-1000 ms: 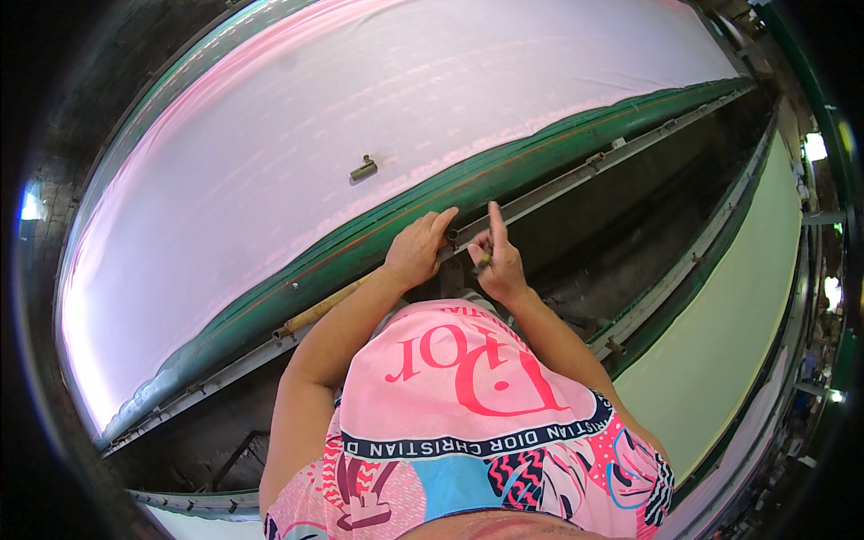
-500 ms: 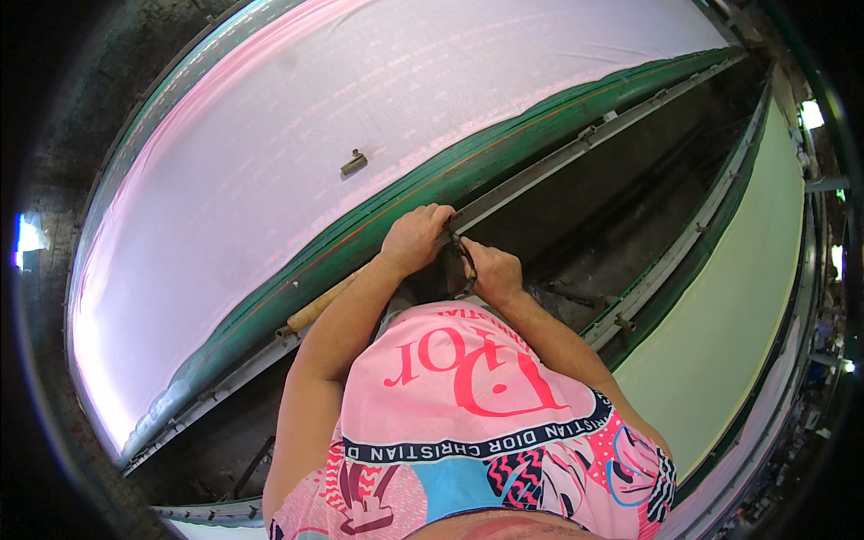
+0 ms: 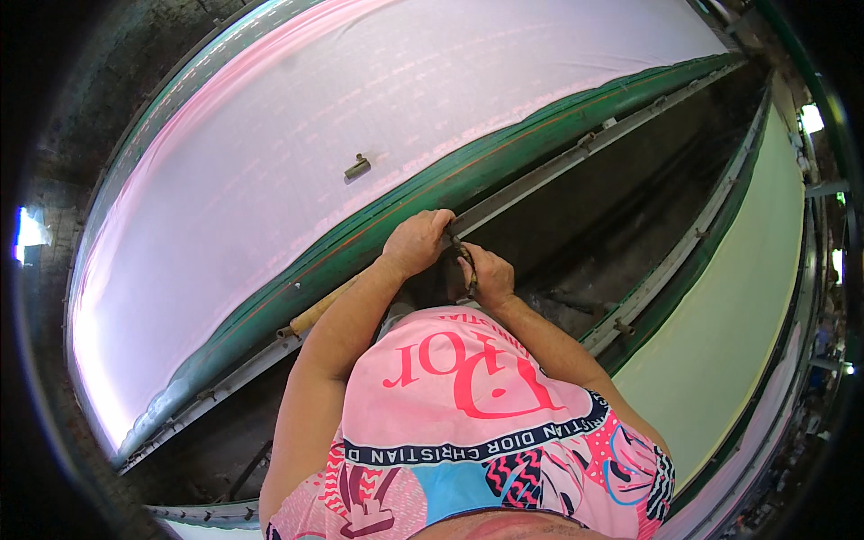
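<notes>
The right hand (image 3: pixel 484 274) had curled its fingers around a thin dark tool (image 3: pixel 466 265) at frame centre, no longer pointing a finger up. The left hand (image 3: pixel 416 241) gripped the grey metal rail (image 3: pixel 558 166), beside smooth pale pink cloth (image 3: pixel 360 99) bearing a small metal clip (image 3: pixel 356 166).

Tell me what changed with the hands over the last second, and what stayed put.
The left hand, open-fingered on the green table edge a second ago, has curled into a fist on the metal rail. The right hand, whose finger pointed up then, has dropped and closed around a thin dark tool. The pale pink cloth and the small metal piece on it lie as before.
</notes>
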The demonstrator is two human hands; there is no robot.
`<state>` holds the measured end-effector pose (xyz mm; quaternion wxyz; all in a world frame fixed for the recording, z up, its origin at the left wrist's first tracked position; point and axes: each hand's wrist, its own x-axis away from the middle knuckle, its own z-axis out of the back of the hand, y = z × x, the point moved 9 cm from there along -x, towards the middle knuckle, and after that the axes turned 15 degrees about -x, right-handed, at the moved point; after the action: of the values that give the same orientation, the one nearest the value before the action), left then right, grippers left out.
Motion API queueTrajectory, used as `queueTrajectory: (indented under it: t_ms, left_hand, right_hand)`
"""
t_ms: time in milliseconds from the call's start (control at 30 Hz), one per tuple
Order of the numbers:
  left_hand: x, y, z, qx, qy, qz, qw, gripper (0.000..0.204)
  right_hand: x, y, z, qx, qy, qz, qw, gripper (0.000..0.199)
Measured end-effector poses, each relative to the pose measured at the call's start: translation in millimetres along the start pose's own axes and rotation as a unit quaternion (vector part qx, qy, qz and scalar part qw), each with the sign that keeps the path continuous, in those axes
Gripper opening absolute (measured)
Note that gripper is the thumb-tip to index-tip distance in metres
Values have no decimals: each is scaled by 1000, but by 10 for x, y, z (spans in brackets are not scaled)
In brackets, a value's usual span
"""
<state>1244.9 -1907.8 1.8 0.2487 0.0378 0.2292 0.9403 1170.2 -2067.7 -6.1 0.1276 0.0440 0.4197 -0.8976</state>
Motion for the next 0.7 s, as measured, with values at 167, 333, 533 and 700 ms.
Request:
queueTrajectory:
  t_ms: [167, 333, 533, 700]
  left_hand:
    - [15, 38, 61, 2, -11, 2, 1000, 40]
    - [45, 77, 85, 4, -9, -5, 1000, 37]
    - [79, -1, 64, 23, -17, -6, 1000, 48]
    - [45, 95, 172, -29, 54, -43, 997, 45]
  right_hand:
    - [58, 96, -77, -106, 2, -85, 991, 24]
    - [151, 441, -413, -351, -14, -175, 920, 28]
    - [373, 512, -723, -695, -83, -443, 560, 36]
    - [143, 641, -306, -308, -66, -158, 936, 34]
